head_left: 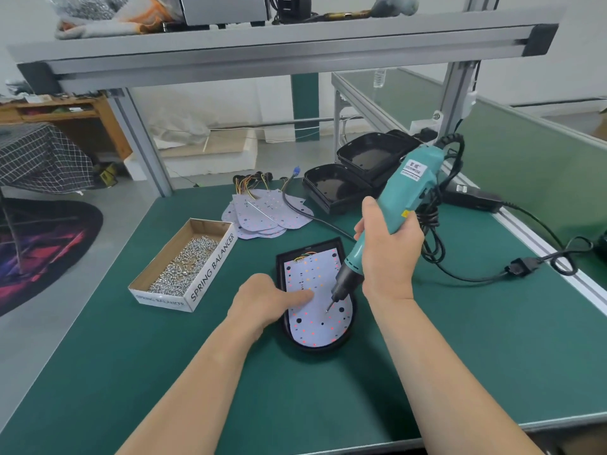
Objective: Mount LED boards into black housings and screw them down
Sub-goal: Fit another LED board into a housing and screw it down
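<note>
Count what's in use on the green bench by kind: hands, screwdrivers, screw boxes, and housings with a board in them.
Hands: 2 (left hand, right hand)
Screwdrivers: 1
Screw boxes: 1
Housings with a board: 1
Total: 5
The empty housings and loose boards behind are stacked, so they can't be counted.

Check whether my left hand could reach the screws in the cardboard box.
Probably yes: the open-topped cardboard box sits just left of the left hand, with nothing between or over the screws.
</note>
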